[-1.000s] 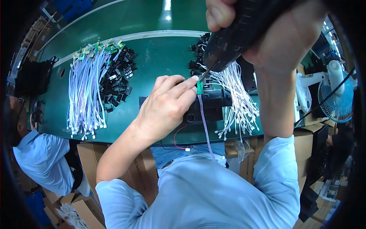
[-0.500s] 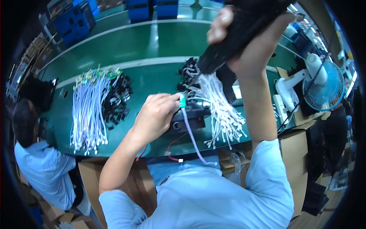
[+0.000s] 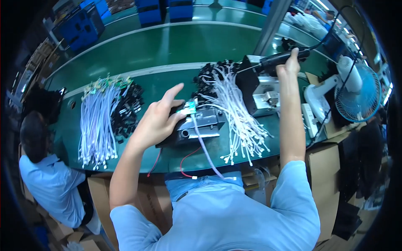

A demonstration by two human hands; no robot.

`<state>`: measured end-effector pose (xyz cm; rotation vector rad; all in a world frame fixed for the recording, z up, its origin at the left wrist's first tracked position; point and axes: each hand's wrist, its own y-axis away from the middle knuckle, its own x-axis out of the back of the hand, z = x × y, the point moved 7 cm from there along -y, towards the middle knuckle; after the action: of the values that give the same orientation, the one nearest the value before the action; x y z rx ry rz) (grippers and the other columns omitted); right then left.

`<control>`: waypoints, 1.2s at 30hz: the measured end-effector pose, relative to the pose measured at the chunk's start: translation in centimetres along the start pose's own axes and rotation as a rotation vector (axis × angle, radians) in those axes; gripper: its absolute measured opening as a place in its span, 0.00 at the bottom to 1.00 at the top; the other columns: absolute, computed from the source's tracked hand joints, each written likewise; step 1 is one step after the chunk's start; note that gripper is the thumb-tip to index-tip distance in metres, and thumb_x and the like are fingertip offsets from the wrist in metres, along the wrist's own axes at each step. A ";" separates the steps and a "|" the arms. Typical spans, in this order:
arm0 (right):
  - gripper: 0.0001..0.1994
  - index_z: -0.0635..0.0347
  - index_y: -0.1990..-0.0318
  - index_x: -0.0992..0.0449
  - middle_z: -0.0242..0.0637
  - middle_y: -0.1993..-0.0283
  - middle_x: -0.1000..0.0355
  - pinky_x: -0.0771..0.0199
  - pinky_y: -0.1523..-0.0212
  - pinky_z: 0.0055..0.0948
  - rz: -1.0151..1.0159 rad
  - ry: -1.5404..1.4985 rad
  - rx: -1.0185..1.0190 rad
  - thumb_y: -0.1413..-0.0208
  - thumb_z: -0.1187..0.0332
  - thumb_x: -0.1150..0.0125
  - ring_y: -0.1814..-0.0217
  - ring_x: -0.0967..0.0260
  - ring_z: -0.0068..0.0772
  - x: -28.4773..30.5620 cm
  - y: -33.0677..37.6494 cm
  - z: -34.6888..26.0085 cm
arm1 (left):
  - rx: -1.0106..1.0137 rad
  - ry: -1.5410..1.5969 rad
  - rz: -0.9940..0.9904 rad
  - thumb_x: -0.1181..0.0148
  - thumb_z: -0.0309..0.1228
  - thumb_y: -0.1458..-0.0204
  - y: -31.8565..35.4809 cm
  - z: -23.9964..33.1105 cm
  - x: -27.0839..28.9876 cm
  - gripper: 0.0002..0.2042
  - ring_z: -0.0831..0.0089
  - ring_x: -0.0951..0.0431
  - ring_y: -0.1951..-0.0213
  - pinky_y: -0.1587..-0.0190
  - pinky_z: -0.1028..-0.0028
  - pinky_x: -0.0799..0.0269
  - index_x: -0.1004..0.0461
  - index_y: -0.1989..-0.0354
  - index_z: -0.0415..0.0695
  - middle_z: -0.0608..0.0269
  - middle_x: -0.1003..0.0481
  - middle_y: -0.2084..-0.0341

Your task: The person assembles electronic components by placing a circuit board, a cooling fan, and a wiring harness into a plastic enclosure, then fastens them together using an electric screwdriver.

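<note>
My right hand [image 3: 289, 67] is wrapped around a black electric screwdriver [image 3: 279, 59], whose thin bit points left over the top of a black and metal box [image 3: 266, 97], perhaps a screw feeder. My left hand [image 3: 157, 119] has its fingers apart, the index finger stretched out. Its thumb is at the edge of a small green circuit board [image 3: 191, 106]; whether they touch I cannot tell. The board rests on a black plastic housing [image 3: 197, 129]. A white cable [image 3: 204, 147] runs from the board toward me, and a red wire [image 3: 183, 162] hangs out below the housing.
Bundles of white cables lie left [image 3: 97, 125] and right [image 3: 240, 117], beside heaps of small black parts [image 3: 129, 106]. A fan [image 3: 356, 94] and a power strip [image 3: 309, 119] stand at the right. A co-worker [image 3: 50, 175] sits at the left. Blue crates [image 3: 181, 10] stand at the back.
My right hand has brought the screwdriver down and to the right, away from high above the bench to the metal-fronted box. My left fingers have spread from their pinch on the board.
</note>
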<state>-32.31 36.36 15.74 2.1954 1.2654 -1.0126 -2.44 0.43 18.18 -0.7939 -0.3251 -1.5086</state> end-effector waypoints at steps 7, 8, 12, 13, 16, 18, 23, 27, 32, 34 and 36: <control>0.16 0.67 0.50 0.30 0.37 0.56 0.28 0.30 0.51 0.32 -0.066 0.455 0.779 0.40 0.66 0.43 0.55 0.31 0.28 0.3 14.1 -7.9 | 0.031 -0.039 0.058 0.39 0.22 0.51 0.0 -0.5 0.0 0.37 0.48 0.23 0.54 0.48 0.62 0.32 0.52 0.33 0.44 0.42 0.22 0.61; 0.17 0.65 0.47 0.31 0.38 0.53 0.28 0.31 0.50 0.29 -0.570 0.794 0.701 0.41 0.67 0.42 0.54 0.31 0.27 -2.0 18.1 -5.8 | 0.041 -0.047 0.064 0.39 0.22 0.51 0.1 -0.6 0.3 0.37 0.48 0.23 0.54 0.48 0.62 0.32 0.52 0.33 0.44 0.42 0.22 0.61; 0.14 0.66 0.54 0.26 0.37 0.68 0.25 0.28 0.61 0.22 -1.399 1.179 -0.052 0.46 0.70 0.37 0.65 0.27 0.22 0.3 26.7 1.5 | 0.075 -0.018 0.046 0.38 0.21 0.52 -0.6 -0.9 0.2 0.38 0.49 0.22 0.54 0.47 0.63 0.32 0.52 0.33 0.46 0.42 0.22 0.62; 0.12 0.67 0.55 0.25 0.36 0.69 0.25 0.28 0.63 0.21 -1.280 1.170 -0.090 0.45 0.72 0.39 0.66 0.27 0.21 0.4 26.4 1.3 | 0.076 -0.007 0.043 0.38 0.21 0.52 -0.7 -0.8 0.2 0.39 0.49 0.22 0.54 0.47 0.63 0.32 0.53 0.33 0.46 0.42 0.22 0.62; 0.08 0.67 0.58 0.24 0.36 0.75 0.28 0.30 0.71 0.23 -1.138 1.091 0.337 0.44 0.76 0.42 0.74 0.30 0.25 -1.3 29.1 -1.4 | 0.092 0.012 0.048 0.38 0.22 0.52 -0.7 -0.9 0.5 0.39 0.49 0.23 0.54 0.46 0.63 0.33 0.53 0.32 0.47 0.43 0.22 0.62; 0.16 0.65 0.53 0.25 0.38 0.75 0.31 0.31 0.72 0.27 -1.241 1.070 0.680 0.49 0.70 0.34 0.75 0.32 0.33 -1.2 33.1 -1.9 | 0.099 0.025 0.055 0.38 0.22 0.53 -0.5 -1.0 0.5 0.39 0.49 0.23 0.54 0.46 0.63 0.33 0.53 0.32 0.47 0.43 0.22 0.61; 0.29 0.66 0.47 0.28 0.42 0.68 0.31 0.30 0.70 0.32 -1.272 1.232 0.801 0.59 0.69 0.27 0.70 0.32 0.38 -0.6 37.5 -1.4 | 0.080 0.011 -0.025 0.37 0.29 0.51 -0.9 -1.2 0.2 0.44 0.45 0.25 0.51 0.44 0.61 0.34 0.61 0.30 0.48 0.39 0.24 0.58; 0.14 0.64 0.56 0.23 0.42 0.71 0.27 0.29 0.72 0.33 -1.129 1.124 0.989 0.53 0.83 0.38 0.73 0.29 0.40 0.7 34.9 -1.4 | 0.098 0.022 -0.194 0.27 0.42 0.61 -0.7 -0.6 0.4 0.55 0.42 0.29 0.47 0.42 0.59 0.36 0.64 0.30 0.48 0.35 0.30 0.49; 0.15 0.61 0.56 0.23 0.44 0.72 0.27 0.29 0.71 0.35 -1.055 1.207 1.021 0.53 0.83 0.39 0.73 0.28 0.42 1.7 34.1 -0.1 | -0.141 -0.663 -0.089 0.22 0.46 0.78 1.6 0.5 -0.7 0.56 0.52 0.32 0.44 0.40 0.55 0.41 0.47 0.37 0.36 0.47 0.29 0.50; 0.15 0.61 0.55 0.23 0.44 0.71 0.27 0.29 0.70 0.35 -1.078 1.254 0.996 0.53 0.82 0.39 0.73 0.28 0.43 1.9 34.0 -0.2 | -0.051 -0.557 -0.178 0.22 0.45 0.78 0.8 0.8 -0.9 0.49 0.54 0.29 0.48 0.44 0.56 0.38 0.41 0.44 0.36 0.51 0.28 0.56; 0.14 0.63 0.55 0.23 0.45 0.70 0.26 0.29 0.69 0.32 -1.095 1.320 1.039 0.52 0.82 0.38 0.74 0.28 0.40 2.1 33.8 -0.2 | -0.111 -0.565 -0.098 0.24 0.42 0.76 0.9 0.1 -1.2 0.43 0.54 0.28 0.53 0.47 0.58 0.36 0.38 0.48 0.37 0.52 0.28 0.61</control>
<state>-2.37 20.62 14.05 3.0478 3.3828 -0.3078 -1.64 1.30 17.19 -1.3078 -0.7111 -1.3779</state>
